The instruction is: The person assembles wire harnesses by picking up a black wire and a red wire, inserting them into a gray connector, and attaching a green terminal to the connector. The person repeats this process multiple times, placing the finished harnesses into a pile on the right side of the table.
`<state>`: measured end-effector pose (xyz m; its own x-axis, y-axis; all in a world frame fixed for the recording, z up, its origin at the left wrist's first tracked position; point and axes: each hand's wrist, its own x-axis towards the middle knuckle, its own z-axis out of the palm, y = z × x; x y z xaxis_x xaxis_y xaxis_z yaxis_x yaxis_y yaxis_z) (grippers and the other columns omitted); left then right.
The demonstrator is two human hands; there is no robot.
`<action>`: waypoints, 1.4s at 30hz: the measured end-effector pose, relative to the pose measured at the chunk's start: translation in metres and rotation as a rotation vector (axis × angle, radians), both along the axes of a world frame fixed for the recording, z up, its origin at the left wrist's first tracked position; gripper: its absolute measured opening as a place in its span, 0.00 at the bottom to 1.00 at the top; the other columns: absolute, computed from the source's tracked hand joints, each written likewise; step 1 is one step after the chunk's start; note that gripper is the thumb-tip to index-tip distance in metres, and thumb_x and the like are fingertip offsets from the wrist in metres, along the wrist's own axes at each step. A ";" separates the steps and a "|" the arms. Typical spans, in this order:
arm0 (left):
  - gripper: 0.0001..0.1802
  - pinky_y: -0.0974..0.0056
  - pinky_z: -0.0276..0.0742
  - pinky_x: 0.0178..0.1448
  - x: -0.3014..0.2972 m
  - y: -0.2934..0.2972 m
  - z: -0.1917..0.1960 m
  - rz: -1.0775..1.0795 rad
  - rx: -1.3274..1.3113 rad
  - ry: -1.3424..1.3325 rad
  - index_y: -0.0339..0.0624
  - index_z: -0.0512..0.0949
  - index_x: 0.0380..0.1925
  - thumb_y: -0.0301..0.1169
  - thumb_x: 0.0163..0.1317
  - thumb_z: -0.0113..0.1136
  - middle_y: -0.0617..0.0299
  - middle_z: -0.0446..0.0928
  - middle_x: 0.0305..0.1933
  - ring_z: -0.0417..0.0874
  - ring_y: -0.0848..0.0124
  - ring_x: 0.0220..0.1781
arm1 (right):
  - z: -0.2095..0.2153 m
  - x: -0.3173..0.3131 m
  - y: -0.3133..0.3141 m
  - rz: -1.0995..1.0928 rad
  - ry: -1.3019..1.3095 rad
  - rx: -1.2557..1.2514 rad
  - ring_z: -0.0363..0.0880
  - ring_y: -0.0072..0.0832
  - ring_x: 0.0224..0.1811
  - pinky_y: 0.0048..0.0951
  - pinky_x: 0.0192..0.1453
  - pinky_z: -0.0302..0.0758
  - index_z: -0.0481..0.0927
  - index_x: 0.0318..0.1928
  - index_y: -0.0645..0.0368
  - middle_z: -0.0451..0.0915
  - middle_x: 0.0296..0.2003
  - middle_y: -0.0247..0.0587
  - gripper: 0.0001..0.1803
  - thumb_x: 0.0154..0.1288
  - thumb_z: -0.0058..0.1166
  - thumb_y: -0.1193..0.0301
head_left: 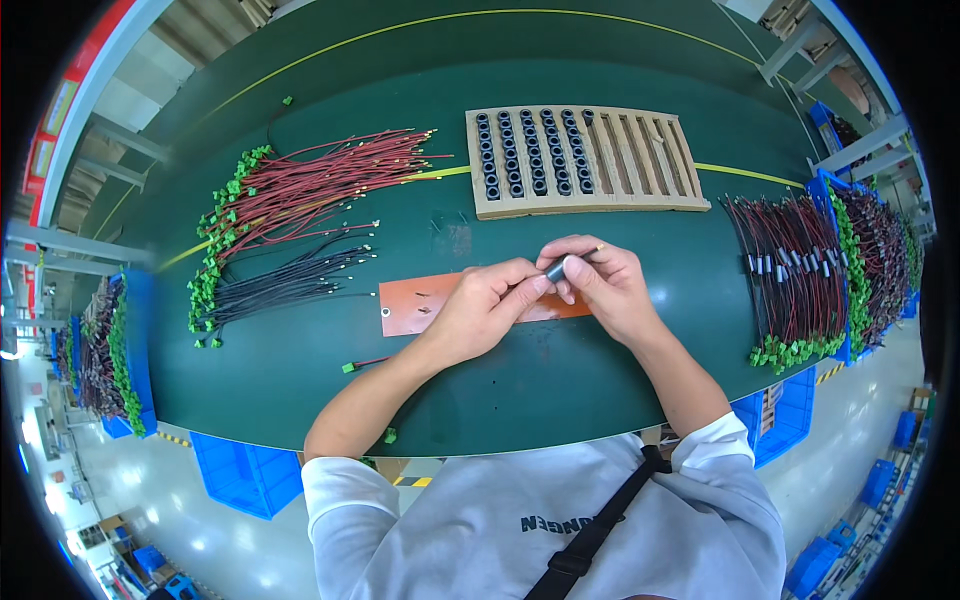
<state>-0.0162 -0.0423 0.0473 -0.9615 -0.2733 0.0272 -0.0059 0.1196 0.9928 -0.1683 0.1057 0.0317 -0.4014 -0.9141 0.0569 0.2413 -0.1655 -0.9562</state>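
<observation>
Both of my hands meet above an orange board [402,308] on the green table. Between them is a small dark cylinder [556,270], like a ferrite core. My left hand [490,305] pinches it from the left with thumb and forefinger. My right hand [610,285] closes on it from the right, and a thin wire end with a pale tip [599,248] pokes out by its fingers. A green connector [349,367] on a red wire lies beside my left forearm; the wire runs out of sight under the arm.
Beyond my hands, a slotted tray [590,207] holds rows of black cores. At left lie red wires [330,175] and black wires [290,283] with green connectors. Bundled finished-looking harnesses [790,265] with grey cylinders lie at right, against a blue bin [832,230].
</observation>
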 end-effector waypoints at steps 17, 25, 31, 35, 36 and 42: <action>0.14 0.73 0.68 0.29 0.045 -0.012 0.014 -0.017 0.069 -0.249 0.35 0.85 0.49 0.34 0.76 0.59 0.67 0.79 0.27 0.73 0.82 0.25 | 0.012 0.001 -0.002 0.036 -0.095 -0.009 0.72 0.15 0.31 0.19 0.34 0.70 0.81 0.57 0.68 0.82 0.41 0.35 0.19 0.81 0.50 0.64; 0.08 0.70 0.78 0.40 0.083 -0.028 0.032 -0.002 -0.170 -0.245 0.34 0.87 0.44 0.27 0.69 0.66 0.63 0.82 0.31 0.81 0.77 0.33 | 0.008 0.046 -0.023 0.280 -0.039 0.026 0.76 0.18 0.35 0.25 0.44 0.76 0.82 0.54 0.67 0.81 0.42 0.36 0.20 0.83 0.47 0.61; 0.18 0.65 0.82 0.53 0.121 -0.083 0.015 0.201 0.036 -0.077 0.32 0.83 0.52 0.17 0.60 0.69 0.55 0.81 0.52 0.83 0.70 0.50 | -0.001 0.058 -0.051 0.102 -0.236 -0.031 0.86 0.32 0.52 0.30 0.56 0.83 0.76 0.54 0.64 0.83 0.51 0.52 0.21 0.84 0.42 0.57; 0.15 0.64 0.82 0.55 0.128 -0.089 -0.008 0.244 0.194 -0.012 0.31 0.84 0.50 0.16 0.63 0.66 0.54 0.81 0.53 0.84 0.68 0.51 | -0.018 0.060 -0.053 0.049 -0.237 -0.017 0.85 0.38 0.56 0.32 0.58 0.84 0.75 0.53 0.63 0.82 0.53 0.57 0.20 0.84 0.40 0.57; 0.14 0.64 0.82 0.55 0.127 -0.089 -0.012 0.251 0.215 -0.014 0.31 0.84 0.50 0.16 0.64 0.66 0.54 0.81 0.52 0.84 0.68 0.52 | -0.021 0.059 -0.052 0.042 -0.264 -0.019 0.85 0.38 0.56 0.32 0.58 0.84 0.75 0.54 0.63 0.82 0.53 0.57 0.20 0.84 0.40 0.57; 0.12 0.64 0.81 0.58 0.116 -0.083 -0.035 0.359 0.129 0.049 0.31 0.85 0.48 0.15 0.65 0.64 0.53 0.83 0.50 0.84 0.67 0.51 | -0.031 0.063 -0.052 -0.012 -0.238 -0.055 0.86 0.39 0.55 0.34 0.58 0.85 0.74 0.54 0.64 0.82 0.54 0.58 0.18 0.85 0.40 0.60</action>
<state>0.1003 -0.1257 0.0124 -0.8022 -0.5968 0.0139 0.0228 -0.0074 0.9997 -0.1052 0.0535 0.0009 -0.4199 -0.9075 0.0091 0.4569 -0.2200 -0.8619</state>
